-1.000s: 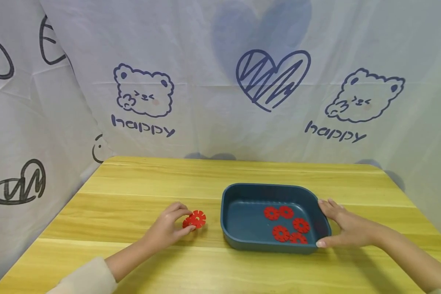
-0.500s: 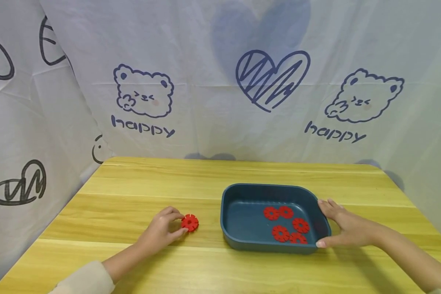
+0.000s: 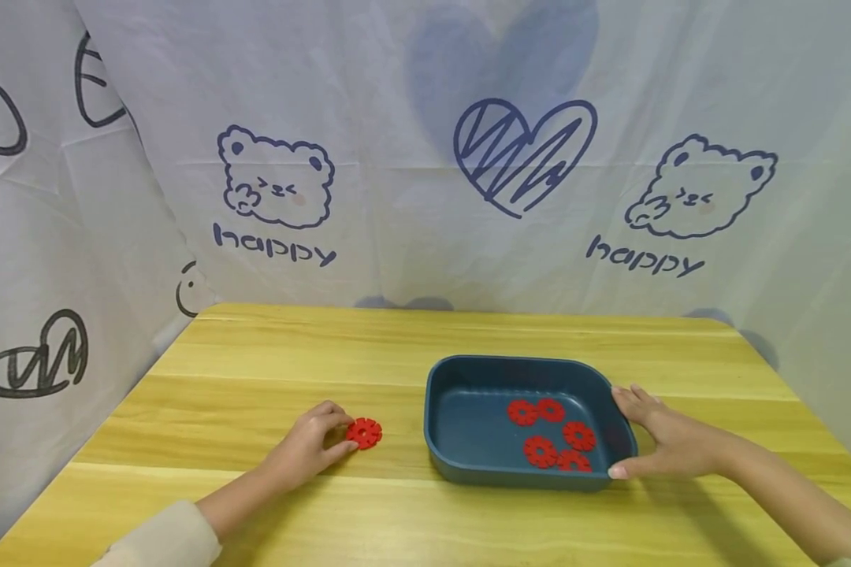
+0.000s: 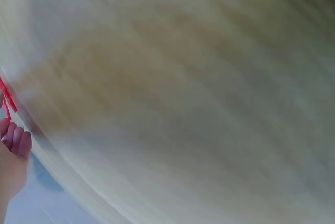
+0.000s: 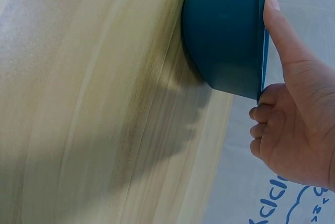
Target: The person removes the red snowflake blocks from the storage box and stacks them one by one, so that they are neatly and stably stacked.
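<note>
At the left of the head view my left hand (image 3: pixel 303 449) pinches a red notched snowflake disc (image 3: pixel 366 434) by its near edge, close over the table. Two thin red edges of discs (image 4: pixel 10 100) show one above the other by the fingers of the left hand (image 4: pixel 14 164) in the left wrist view. My right hand (image 3: pixel 670 442) grips the right end of a dark blue plastic box (image 3: pixel 518 476), thumb at the front corner, fingers at the back. The right wrist view has the thumb of the right hand (image 5: pixel 301 122) along the rim.
Several red snowflake discs (image 3: pixel 540 451) lie in the right half of the box. It stands on a wood-grain table (image 3: pixel 305 346). White cloth (image 3: pixel 397 236) printed with bears and hearts hangs behind the table and at the left.
My left hand has shifted slightly left with the red pieces. Two overlapping discs showed at its fingertips a second ago; now the head view shows a single round outline. The right hand has stayed put.
</note>
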The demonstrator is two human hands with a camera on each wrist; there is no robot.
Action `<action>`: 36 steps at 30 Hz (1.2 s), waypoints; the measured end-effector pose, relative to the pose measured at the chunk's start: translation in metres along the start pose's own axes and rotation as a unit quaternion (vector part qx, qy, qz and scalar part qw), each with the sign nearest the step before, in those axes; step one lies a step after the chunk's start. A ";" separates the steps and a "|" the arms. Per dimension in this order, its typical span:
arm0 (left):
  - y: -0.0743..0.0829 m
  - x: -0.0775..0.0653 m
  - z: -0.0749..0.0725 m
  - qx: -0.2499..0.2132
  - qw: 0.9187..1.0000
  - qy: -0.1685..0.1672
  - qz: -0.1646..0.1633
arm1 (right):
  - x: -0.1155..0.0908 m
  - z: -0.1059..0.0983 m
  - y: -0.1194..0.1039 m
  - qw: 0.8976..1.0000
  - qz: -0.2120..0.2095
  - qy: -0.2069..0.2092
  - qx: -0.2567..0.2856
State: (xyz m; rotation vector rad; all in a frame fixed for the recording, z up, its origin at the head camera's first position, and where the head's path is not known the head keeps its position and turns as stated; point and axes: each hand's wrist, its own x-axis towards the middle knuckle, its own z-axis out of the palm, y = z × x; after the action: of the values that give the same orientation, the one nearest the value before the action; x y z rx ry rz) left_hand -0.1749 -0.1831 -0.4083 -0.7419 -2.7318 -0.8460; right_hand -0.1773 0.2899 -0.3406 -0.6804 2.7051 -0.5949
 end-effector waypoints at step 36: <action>-0.009 0.004 0.003 0.011 0.999 -0.033 0.035 | 0.001 0.003 0.002 1.000 -0.002 0.002 -0.004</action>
State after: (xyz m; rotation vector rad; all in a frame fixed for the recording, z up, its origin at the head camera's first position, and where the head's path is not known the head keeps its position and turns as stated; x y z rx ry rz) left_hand -0.1828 -0.1860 -0.4138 -0.8707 -2.7497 -0.7896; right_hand -0.1781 0.2901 -0.3440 -0.6863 2.7111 -0.5880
